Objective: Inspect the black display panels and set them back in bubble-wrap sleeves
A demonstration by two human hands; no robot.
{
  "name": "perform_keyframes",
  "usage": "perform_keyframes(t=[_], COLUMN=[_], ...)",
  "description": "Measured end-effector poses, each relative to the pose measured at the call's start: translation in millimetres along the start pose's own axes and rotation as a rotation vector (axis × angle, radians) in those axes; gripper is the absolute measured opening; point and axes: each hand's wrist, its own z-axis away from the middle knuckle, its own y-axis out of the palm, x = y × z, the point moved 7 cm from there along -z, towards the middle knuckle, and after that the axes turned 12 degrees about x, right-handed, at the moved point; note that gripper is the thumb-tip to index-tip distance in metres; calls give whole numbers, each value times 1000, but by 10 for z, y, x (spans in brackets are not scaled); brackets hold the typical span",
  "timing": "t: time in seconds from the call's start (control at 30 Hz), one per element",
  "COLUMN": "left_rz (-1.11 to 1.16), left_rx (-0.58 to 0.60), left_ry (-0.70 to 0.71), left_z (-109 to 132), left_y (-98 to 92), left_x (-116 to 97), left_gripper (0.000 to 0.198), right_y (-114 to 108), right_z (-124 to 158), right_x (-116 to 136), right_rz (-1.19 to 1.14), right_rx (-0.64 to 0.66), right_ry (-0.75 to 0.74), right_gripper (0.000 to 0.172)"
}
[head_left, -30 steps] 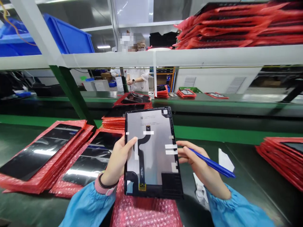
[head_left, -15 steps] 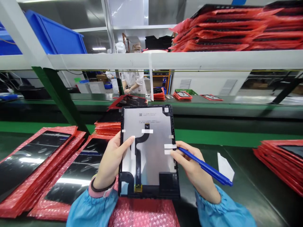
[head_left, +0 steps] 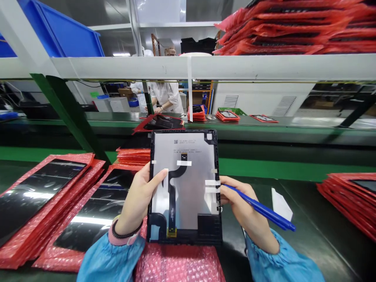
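Observation:
I hold a tablet display panel upright with its silver back facing me; a black flex cable and several white tape strips run over it. My left hand grips its left edge with the thumb on a tape strip. My right hand steadies the right edge and holds a blue pen that points to the right. A pink bubble-wrap bag lies under the panel, at the bottom of the view.
Stacks of panels in red bubble bags lie at the left, centre-left, right and on the upper shelf. Behind runs a green conveyor. A person in white works beyond it. White scraps lie beside my right hand.
The panel has stayed in both hands and tilted slightly. My right hand has shifted a little closer to its right edge. The view has dipped slightly.

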Motion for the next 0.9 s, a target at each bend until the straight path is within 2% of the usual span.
perform_keyframes(t=[0.13, 0.2, 0.3, 0.43, 0.6, 0.73, 0.83, 0.9], left_rz=[-122, -160, -86, 81, 105, 100, 44, -48], left_rx=[-27, -34, -6, 49, 76, 67, 31, -6], left_ry=[-7, -16, -14, 3, -1, -5, 7, 38], left_z=[66, 81, 47, -40, -73, -69, -70, -60], left_y=[17, 28, 53, 72, 78, 56, 4, -29], left_x=[-17, -24, -18, 17, 58, 64, 35, -11], left_gripper=[38, 38, 36, 31, 32, 29, 27, 25], right_y=[-41, -48, -61, -37, -106, -61, -68, -149], right_z=[12, 3, -13, -17, -2, -25, -39, -33], right_x=[109, 122, 78, 7, 20, -12, -53, -44], right_rz=[311, 369, 313, 76, 145, 85, 32, 43], right_rx=[-119, -132, -82, 43, -93, -52, -49, -156], right_ry=[-7, -2, 10, 12, 20, 22, 35, 4], right_gripper=[28, 31, 31, 26, 25, 25, 42, 60])
